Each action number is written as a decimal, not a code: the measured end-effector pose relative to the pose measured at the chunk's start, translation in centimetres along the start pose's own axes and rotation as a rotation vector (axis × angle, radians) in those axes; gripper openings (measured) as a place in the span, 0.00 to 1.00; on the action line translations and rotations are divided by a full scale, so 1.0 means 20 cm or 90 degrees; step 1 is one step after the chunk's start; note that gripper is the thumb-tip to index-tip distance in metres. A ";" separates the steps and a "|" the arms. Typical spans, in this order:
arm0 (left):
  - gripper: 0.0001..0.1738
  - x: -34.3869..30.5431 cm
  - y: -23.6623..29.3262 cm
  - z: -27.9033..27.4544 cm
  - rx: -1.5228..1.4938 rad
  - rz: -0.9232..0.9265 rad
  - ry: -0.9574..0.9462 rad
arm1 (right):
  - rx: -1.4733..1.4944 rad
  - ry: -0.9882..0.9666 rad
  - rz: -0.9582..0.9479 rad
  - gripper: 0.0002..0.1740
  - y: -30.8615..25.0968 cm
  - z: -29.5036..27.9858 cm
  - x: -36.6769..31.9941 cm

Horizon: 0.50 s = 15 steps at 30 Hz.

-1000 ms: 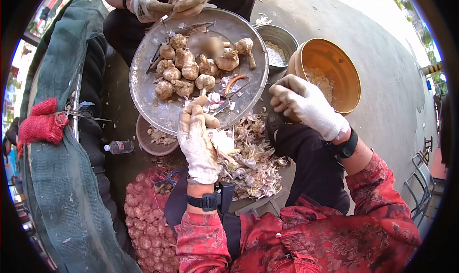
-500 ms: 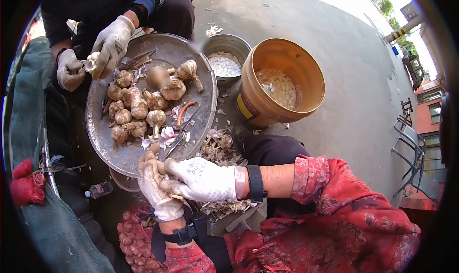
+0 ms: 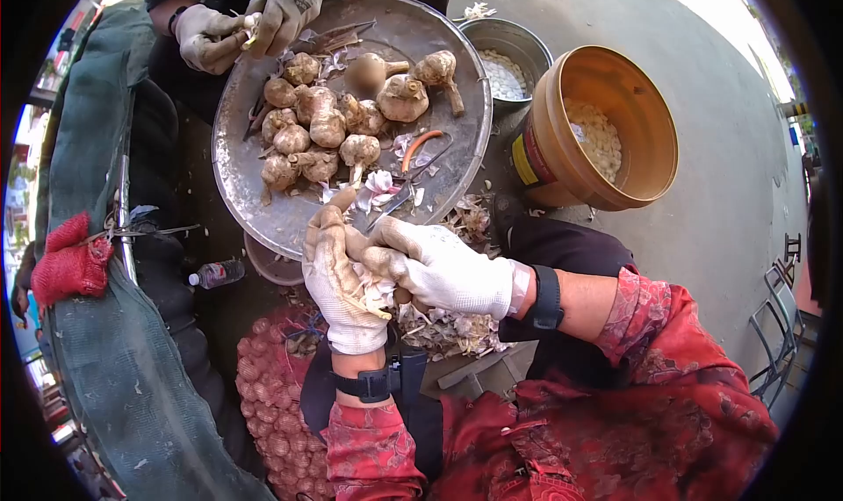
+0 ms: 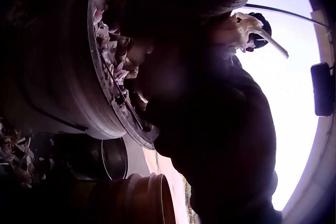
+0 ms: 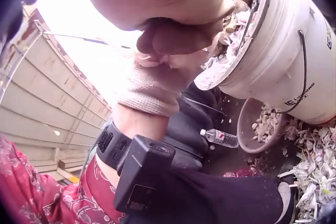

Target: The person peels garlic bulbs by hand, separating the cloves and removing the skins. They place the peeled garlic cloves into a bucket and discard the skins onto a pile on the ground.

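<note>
Both hands wear white gloves soiled at the fingers. In the head view the left hand (image 3: 338, 281) curls round a partly peeled garlic bulb (image 3: 376, 292) just below the tray's near edge. The right hand (image 3: 443, 268) meets it from the right, its thumb and fingers pinching the same garlic. A pale stem (image 4: 273, 43) sticks out past the dark hands in the left wrist view. The round metal tray (image 3: 250, 194) bears several unpeeled bulbs (image 3: 327, 128), loose skins and scissors (image 3: 421, 150) with an orange handle.
Another person's gloved hands (image 3: 285, 14) hold garlic over the tray's far left. A metal pot (image 3: 536, 57) and an orange-brown bucket (image 3: 659, 141) hold peeled cloves. Below are a basin (image 3: 272, 259), a bottle (image 3: 217, 273), a red net sack (image 3: 272, 396) and skins (image 3: 452, 330).
The right hand has come from beside the bucket to the garlic at the left hand. The head view swung and returned; the other person's hands have moved to the tray's left.
</note>
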<state>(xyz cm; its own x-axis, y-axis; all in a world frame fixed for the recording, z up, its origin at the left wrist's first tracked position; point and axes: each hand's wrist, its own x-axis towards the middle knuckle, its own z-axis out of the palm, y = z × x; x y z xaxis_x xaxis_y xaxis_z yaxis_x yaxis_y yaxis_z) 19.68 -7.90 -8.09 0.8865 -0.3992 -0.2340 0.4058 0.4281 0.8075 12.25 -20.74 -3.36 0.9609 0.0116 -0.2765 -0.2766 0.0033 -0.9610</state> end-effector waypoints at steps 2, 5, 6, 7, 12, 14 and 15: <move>0.22 0.01 0.01 -0.03 -0.049 -0.049 -0.014 | 0.097 -0.056 0.118 0.14 -0.06 -0.02 -0.01; 0.22 0.00 0.04 0.01 -0.004 -0.028 0.029 | 0.133 -0.090 0.144 0.14 -0.06 -0.04 -0.01; 0.20 -0.01 0.07 0.04 -0.009 -0.043 0.051 | 0.136 -0.105 0.163 0.16 -0.06 -0.04 0.00; 0.20 -0.01 0.08 0.07 -0.010 -0.042 0.053 | 0.135 -0.107 0.164 0.16 -0.03 -0.03 0.00; 0.16 -0.04 0.06 0.11 0.183 0.094 0.100 | 0.135 -0.074 0.052 0.21 0.16 0.00 0.04; 0.16 -0.05 0.05 0.12 0.247 0.138 0.100 | 0.182 -0.095 0.071 0.21 0.16 0.01 0.04; 0.15 -0.06 0.04 0.11 0.298 0.182 0.094 | 0.227 -0.119 0.089 0.20 0.16 0.01 0.04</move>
<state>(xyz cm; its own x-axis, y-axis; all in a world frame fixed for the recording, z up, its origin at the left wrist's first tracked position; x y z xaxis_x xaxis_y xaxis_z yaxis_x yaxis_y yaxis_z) 18.49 -8.98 -6.03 0.9821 -0.1877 -0.0171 0.0333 0.0834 0.9960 12.06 -20.60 -6.55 0.9049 0.2173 -0.3660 -0.4213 0.3347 -0.8429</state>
